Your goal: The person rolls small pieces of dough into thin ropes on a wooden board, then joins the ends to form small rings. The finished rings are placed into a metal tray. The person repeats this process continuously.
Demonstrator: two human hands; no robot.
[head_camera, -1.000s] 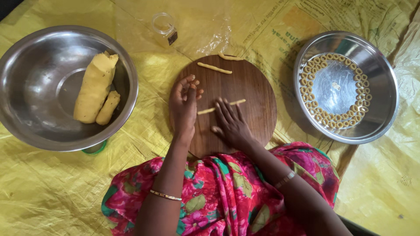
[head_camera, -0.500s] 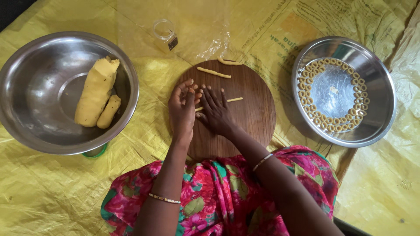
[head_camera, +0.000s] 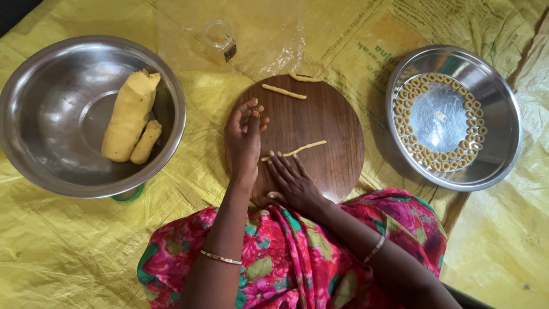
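A: Where is the dough strip [head_camera: 294, 151] right now?

B: On the round wooden board [head_camera: 326, 123], just below its centre, lying slantwise. The right hand [head_camera: 293, 182] lies flat and open at about six o'clock on the board, its fingertips at the strip's near end, gripping nothing. The left hand [head_camera: 245, 137] rests at nine o'clock, fingers loosely curled, and I can't see anything held in it.

A: How would that strip handle?

B: My guess is soft, light and easy to break or stretch. It looks thin and uneven, so rolling it under flat fingers suits it better than pinching. To lift it, I'd take it near the middle or by both ends.

A: What else lies about?

B: Another short strip [head_camera: 283, 91] at twelve o'clock on the board, and a curved piece [head_camera: 303, 78] right at the far rim. At three o'clock stands a steel plate [head_camera: 503, 154] with small dough rings [head_camera: 409, 94] lined round it. At nine o'clock a steel bowl [head_camera: 34, 143] holds two lumps of yellow dough [head_camera: 127, 117]. A small clear jar [head_camera: 219, 38] lies at eleven o'clock on the yellow sheet [head_camera: 68, 252].

A: Anything in the way?

B: Nothing lies between the hands and the strip.
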